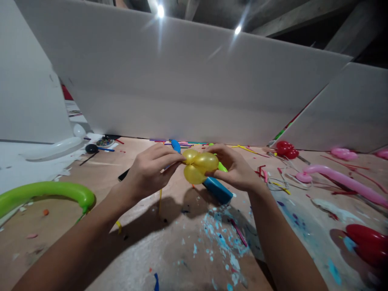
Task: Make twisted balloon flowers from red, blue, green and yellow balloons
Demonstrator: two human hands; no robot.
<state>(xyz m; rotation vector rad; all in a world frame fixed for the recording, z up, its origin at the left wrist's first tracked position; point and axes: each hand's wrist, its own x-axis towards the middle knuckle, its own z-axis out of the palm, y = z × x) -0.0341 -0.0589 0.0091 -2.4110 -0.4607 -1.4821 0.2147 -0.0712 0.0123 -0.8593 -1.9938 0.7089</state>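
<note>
A yellow balloon [195, 173], twisted into a cluster of small round lobes, is held up above the table between both hands. My left hand [154, 163] pinches it at its left side, near the twist. On the other side my right hand [233, 167] has its fingers and thumb around the right lobe. Behind the cluster lies a blue cylindrical object [217, 190], partly covered by the balloon. A bit of bright green [222, 165] shows between the balloon and my right fingers. A small blue balloon [175, 146] appears just past my left fingertips.
Long green [51, 192] and white [51, 149] balloons lie at left. Pink [345, 182] and red [286, 149] balloons lie at right, with another red one [368, 242] nearer. Uninflated balloons [184, 143] line the back, below a white panel [194, 81]. Paint spots and scraps dot the table [136, 242].
</note>
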